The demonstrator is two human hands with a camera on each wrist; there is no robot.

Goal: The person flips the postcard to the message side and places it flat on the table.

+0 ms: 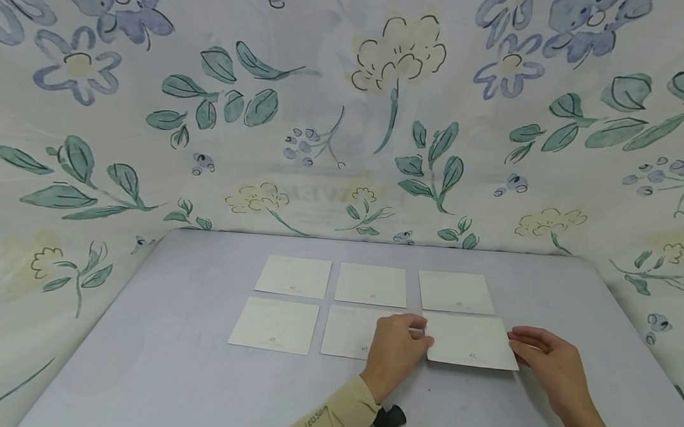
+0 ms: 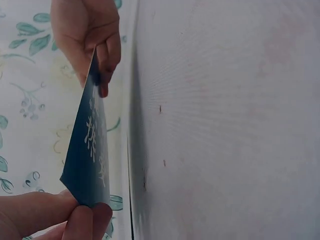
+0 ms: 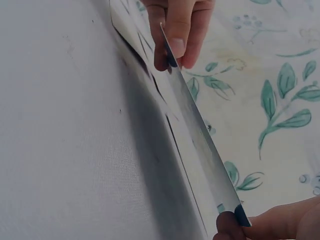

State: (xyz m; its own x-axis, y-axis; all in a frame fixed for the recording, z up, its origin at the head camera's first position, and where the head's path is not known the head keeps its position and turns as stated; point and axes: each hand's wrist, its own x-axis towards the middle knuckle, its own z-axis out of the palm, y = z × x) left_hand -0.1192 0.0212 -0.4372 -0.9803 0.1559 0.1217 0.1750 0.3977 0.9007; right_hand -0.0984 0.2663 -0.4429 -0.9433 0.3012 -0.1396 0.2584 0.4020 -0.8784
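Both hands hold a white card [image 1: 473, 341], the front right one of two rows, by its opposite short edges. Thumb and fingers of my left hand [image 1: 396, 348] pinch its left edge; my right hand [image 1: 554, 369] pinches the right edge. In the left wrist view the card's underside [image 2: 86, 145] is dark blue with white writing, and it stands tilted above the table. A small print sits near the front edge of its white face. My left forearm and hand partly cover the front middle card [image 1: 345, 331].
On the pale table [image 1: 159, 333] lie the front left card [image 1: 274, 325] and three back cards: left [image 1: 293, 276], middle [image 1: 371, 283] and right [image 1: 456, 292]. A flowered cloth [image 1: 322, 142] hangs behind and beside the table. Black wrist devices [image 1: 390, 421] show at both sleeves.
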